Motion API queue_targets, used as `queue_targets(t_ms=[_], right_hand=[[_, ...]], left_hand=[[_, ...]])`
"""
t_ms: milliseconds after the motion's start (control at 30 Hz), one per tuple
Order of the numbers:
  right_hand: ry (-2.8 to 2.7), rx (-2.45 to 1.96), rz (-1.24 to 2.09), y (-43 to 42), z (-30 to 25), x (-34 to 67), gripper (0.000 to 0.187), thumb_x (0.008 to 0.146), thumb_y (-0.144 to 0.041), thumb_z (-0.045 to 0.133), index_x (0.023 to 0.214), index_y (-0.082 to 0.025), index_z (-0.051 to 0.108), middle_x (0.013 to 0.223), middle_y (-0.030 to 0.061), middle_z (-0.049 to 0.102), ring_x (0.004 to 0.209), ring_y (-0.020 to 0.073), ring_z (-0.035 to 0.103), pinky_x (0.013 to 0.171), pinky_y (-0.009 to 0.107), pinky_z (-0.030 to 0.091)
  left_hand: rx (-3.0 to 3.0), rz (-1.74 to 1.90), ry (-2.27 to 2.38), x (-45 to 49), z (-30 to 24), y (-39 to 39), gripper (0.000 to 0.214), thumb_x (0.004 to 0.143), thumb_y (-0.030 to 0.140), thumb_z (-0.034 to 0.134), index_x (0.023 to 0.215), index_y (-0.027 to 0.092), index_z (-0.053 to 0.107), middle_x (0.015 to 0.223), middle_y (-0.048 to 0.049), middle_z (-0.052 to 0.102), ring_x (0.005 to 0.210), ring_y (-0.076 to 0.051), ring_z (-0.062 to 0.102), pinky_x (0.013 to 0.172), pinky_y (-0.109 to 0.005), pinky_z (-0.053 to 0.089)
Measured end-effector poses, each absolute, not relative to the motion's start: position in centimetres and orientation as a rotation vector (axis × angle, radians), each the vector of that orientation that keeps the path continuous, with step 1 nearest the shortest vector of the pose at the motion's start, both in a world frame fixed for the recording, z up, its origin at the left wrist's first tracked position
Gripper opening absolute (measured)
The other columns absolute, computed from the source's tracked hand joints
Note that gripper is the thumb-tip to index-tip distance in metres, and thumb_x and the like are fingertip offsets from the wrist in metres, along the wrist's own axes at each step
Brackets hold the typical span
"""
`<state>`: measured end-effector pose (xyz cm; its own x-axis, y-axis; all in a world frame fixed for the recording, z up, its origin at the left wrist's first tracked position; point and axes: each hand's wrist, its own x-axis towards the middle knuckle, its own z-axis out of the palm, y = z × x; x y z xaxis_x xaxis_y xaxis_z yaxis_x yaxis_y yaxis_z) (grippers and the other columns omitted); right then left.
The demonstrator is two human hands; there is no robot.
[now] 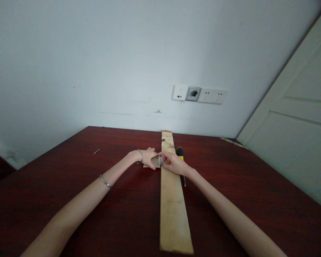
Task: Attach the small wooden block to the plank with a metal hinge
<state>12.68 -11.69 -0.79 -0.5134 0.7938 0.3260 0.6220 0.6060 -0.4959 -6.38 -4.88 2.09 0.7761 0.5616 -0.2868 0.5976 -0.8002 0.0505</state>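
Note:
A long pale wooden board [173,207] lies on the dark red table, running away from me toward the wall. At its left edge sits a small silver metal hinge [159,160], partly covered by fingers. My right hand [173,162] rests across the board, its thumb and index finger closed on the hinge's right side. From the left, my left hand [147,157] grips a small flat brown piece [156,162] beside the board, thumb on the near side and fingers beyond. A yellow-and-black screwdriver [180,152] lies right of the board, partly hidden by my right hand.
A small metal pin or screw [96,151] lies on the tabletop [117,207] at left. Behind the table rises a white wall with sockets [212,95]. A thin pale strip [234,142] lies at the back right edge, near a white panelled door [296,107].

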Motion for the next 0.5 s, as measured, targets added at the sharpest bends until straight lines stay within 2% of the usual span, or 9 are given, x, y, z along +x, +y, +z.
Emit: queue_targets(t_ms=[133, 500], right_hand=[[-2.312, -1.116, 0.424, -11.7, -0.6, 12.6, 0.052, 0.071, -0.009, 0.054, 0.122, -0.022, 0.048, 0.086, 0.001, 0.06, 0.081, 0.0152, 0.055, 0.074, 0.027, 0.042], [-2.256, -1.086, 0.457, -11.5, 0.4, 12.7, 0.049, 0.074, -0.014, 0.055, 0.121, -0.021, 0.046, 0.086, 0.0006, 0.06, 0.078, 0.014, 0.057, 0.072, 0.027, 0.042]], left_hand=[[2.823, -0.376, 0.91, -6.4, 1.8, -4.6, 0.07, 0.063, 0.054, 0.067, 0.121, 0.021, 0.048, 0.112, -0.0083, 0.049, 0.107, -0.027, 0.043, 0.089, -0.032, 0.04], [2.838, -0.342, 0.9, -6.6, 1.4, -4.4, 0.067, 0.064, 0.058, 0.065, 0.116, 0.018, 0.053, 0.112, -0.0108, 0.048, 0.106, -0.029, 0.044, 0.086, -0.034, 0.042]])
